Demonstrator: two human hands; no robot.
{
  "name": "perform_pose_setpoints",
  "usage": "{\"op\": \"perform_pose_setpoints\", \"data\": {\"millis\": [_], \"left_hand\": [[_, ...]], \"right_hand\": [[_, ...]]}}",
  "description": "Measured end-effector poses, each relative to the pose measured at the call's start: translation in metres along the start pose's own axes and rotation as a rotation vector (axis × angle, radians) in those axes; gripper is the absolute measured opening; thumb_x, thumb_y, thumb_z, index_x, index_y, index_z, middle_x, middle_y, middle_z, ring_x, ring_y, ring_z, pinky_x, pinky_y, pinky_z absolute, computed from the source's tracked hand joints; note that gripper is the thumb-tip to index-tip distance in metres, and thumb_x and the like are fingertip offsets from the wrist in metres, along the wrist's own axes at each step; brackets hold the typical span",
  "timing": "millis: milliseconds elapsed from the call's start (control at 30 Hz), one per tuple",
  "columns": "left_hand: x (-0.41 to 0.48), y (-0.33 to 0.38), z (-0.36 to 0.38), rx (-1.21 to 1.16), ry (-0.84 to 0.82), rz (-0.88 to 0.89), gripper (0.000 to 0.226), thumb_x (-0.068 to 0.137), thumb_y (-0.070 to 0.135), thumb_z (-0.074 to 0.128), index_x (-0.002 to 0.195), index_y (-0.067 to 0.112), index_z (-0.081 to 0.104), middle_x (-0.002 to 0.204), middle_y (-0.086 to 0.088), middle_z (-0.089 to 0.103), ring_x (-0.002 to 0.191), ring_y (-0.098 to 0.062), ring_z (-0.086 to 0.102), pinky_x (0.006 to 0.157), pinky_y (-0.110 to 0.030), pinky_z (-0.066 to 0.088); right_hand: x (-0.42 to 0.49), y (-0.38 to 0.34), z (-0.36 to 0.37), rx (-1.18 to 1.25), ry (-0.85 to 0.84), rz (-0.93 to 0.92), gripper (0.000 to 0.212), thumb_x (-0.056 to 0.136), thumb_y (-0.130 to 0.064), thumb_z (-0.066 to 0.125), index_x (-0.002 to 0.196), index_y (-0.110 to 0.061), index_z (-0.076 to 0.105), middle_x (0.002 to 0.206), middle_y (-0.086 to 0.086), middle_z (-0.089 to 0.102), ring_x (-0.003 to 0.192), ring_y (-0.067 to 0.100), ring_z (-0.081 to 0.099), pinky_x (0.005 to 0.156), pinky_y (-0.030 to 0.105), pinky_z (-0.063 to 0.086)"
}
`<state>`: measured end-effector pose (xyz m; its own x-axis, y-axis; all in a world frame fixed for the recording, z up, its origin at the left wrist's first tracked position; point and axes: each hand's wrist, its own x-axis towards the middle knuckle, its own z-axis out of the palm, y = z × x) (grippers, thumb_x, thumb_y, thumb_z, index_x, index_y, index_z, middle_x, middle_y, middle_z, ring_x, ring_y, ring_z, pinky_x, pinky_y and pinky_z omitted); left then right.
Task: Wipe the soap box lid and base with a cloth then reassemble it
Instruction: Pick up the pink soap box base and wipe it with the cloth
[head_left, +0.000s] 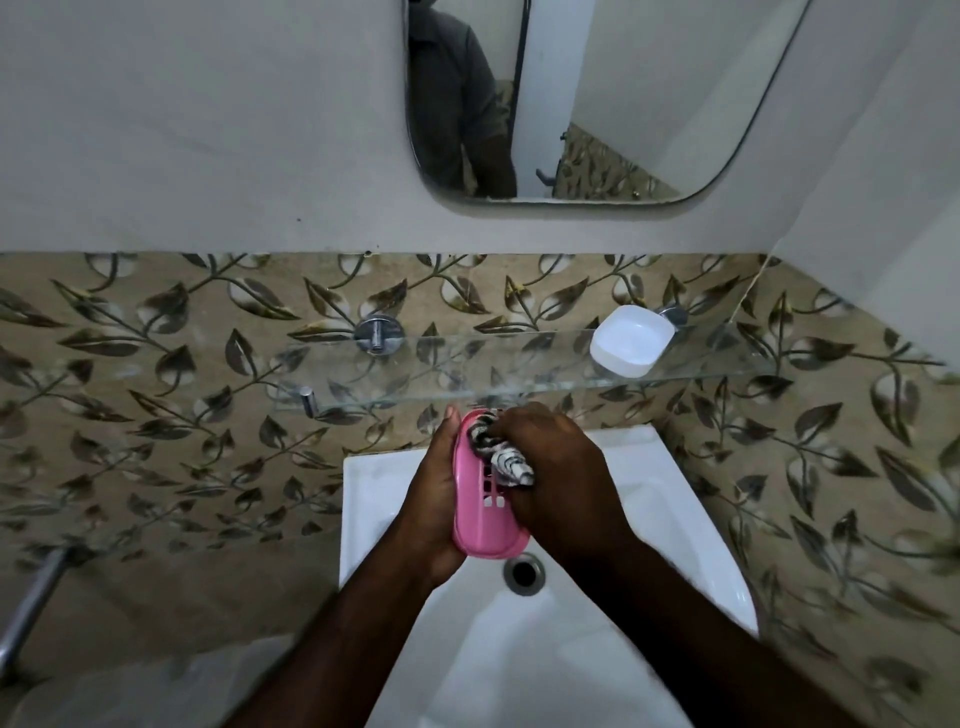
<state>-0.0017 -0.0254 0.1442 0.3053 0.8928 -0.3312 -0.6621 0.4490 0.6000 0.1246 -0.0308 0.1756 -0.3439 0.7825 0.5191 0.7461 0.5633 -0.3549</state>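
My left hand (434, 499) grips a pink soap box part (480, 525) with slotted holes, held on edge above the white sink (374, 483). My right hand (556, 467) clutches a black-and-white patterned cloth (506, 460) and presses it inside the pink part near its far end. A white soap box piece (631, 340) lies on the glass shelf (467, 364) at the right, apart from both hands.
The sink drain (523, 571) sits just below the pink part. A chrome shelf bracket (378, 332) and a mirror (571, 98) are on the wall behind. A metal bar (31, 597) runs at the lower left. Leaf-patterned tiles cover the wall.
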Motion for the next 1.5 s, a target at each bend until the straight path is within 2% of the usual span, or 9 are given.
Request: {"op": "perform_pose_setpoints", "data": {"millis": [300, 400, 567, 733, 833, 1067, 1200, 1400, 1500], "left_hand": [[-0.003, 0.003, -0.018, 0.141, 0.102, 0.09, 0.08, 0.077, 0.072, 0.041, 0.119, 0.007, 0.063, 0.094, -0.014, 0.074, 0.082, -0.026, 0.071, 0.073, -0.036, 0.054], [-0.004, 0.004, -0.019, 0.145, 0.113, 0.169, 0.079, 0.08, 0.069, 0.041, 0.121, 0.005, 0.061, 0.091, -0.012, 0.074, 0.076, -0.02, 0.073, 0.064, -0.029, 0.057], [-0.01, -0.001, -0.01, 0.061, 0.182, 0.233, 0.085, 0.075, 0.071, 0.055, 0.128, 0.004, 0.056, 0.102, -0.018, 0.07, 0.092, -0.029, 0.07, 0.075, -0.037, 0.056], [-0.01, -0.004, 0.002, 0.174, 0.224, 0.279, 0.076, 0.081, 0.066, 0.052, 0.128, 0.006, 0.058, 0.118, -0.021, 0.068, 0.109, -0.034, 0.066, 0.096, -0.046, 0.051], [-0.007, -0.013, 0.008, 0.197, 0.154, 0.276, 0.063, 0.084, 0.051, 0.045, 0.124, 0.005, 0.06, 0.117, -0.014, 0.07, 0.109, -0.025, 0.067, 0.09, -0.034, 0.056], [0.001, -0.003, 0.02, 0.188, 0.151, 0.21, 0.063, 0.091, 0.059, 0.037, 0.094, 0.007, 0.072, 0.087, -0.015, 0.075, 0.074, -0.023, 0.073, 0.069, -0.033, 0.059], [0.009, 0.009, 0.034, 0.222, 0.176, 0.254, 0.077, 0.073, 0.069, 0.042, 0.117, 0.009, 0.063, 0.104, -0.015, 0.07, 0.09, -0.026, 0.067, 0.076, -0.037, 0.056], [0.021, 0.014, 0.048, 0.201, 0.161, 0.332, 0.073, 0.076, 0.07, 0.041, 0.109, 0.009, 0.065, 0.087, -0.012, 0.067, 0.074, -0.022, 0.065, 0.074, -0.037, 0.052], [0.025, 0.019, 0.047, 0.145, 0.179, 0.368, 0.065, 0.09, 0.061, 0.032, 0.111, 0.009, 0.065, 0.087, -0.012, 0.066, 0.08, -0.025, 0.063, 0.077, -0.039, 0.049]], "right_hand": [[-0.033, -0.028, 0.011, 0.202, -0.121, 0.389, 0.02, 0.079, -0.016, 0.064, 0.074, -0.028, 0.048, 0.066, -0.001, 0.065, 0.056, 0.017, 0.057, 0.052, 0.021, 0.037], [-0.034, -0.035, 0.008, 0.587, -0.171, 0.67, 0.014, 0.085, -0.012, 0.061, 0.076, -0.016, 0.052, 0.057, 0.012, 0.061, 0.043, 0.024, 0.055, 0.04, 0.03, 0.043], [-0.026, -0.043, 0.002, 0.963, -0.148, 0.747, 0.008, 0.081, -0.006, 0.065, 0.082, 0.002, 0.062, 0.073, 0.02, 0.068, 0.068, 0.036, 0.068, 0.067, 0.055, 0.057], [-0.005, -0.039, -0.001, 1.367, 0.034, 0.933, 0.015, 0.089, 0.003, 0.058, 0.101, 0.012, 0.063, 0.095, 0.032, 0.069, 0.088, 0.046, 0.068, 0.082, 0.056, 0.056], [0.004, -0.029, -0.01, 1.26, 0.109, 0.811, 0.014, 0.088, 0.006, 0.059, 0.097, 0.003, 0.07, 0.092, 0.023, 0.074, 0.088, 0.036, 0.073, 0.083, 0.047, 0.057], [-0.01, -0.001, -0.025, 0.893, -0.325, 0.369, 0.023, 0.075, -0.01, 0.071, 0.095, -0.019, 0.072, 0.085, -0.005, 0.073, 0.08, 0.009, 0.07, 0.074, 0.027, 0.055], [-0.019, 0.03, -0.03, 0.296, -0.364, 0.032, 0.035, 0.074, -0.013, 0.068, 0.102, -0.035, 0.066, 0.099, -0.01, 0.066, 0.091, 0.009, 0.064, 0.078, 0.028, 0.052], [-0.006, 0.068, -0.043, 0.459, -0.136, 0.339, 0.005, 0.068, -0.032, 0.061, 0.071, -0.036, 0.062, 0.067, -0.013, 0.064, 0.062, 0.003, 0.059, 0.061, 0.028, 0.048], [0.0, 0.094, -0.057, 0.722, 0.051, 0.549, 0.015, 0.077, -0.013, 0.07, 0.089, -0.021, 0.069, 0.081, -0.002, 0.074, 0.076, 0.016, 0.069, 0.072, 0.033, 0.053]]}}
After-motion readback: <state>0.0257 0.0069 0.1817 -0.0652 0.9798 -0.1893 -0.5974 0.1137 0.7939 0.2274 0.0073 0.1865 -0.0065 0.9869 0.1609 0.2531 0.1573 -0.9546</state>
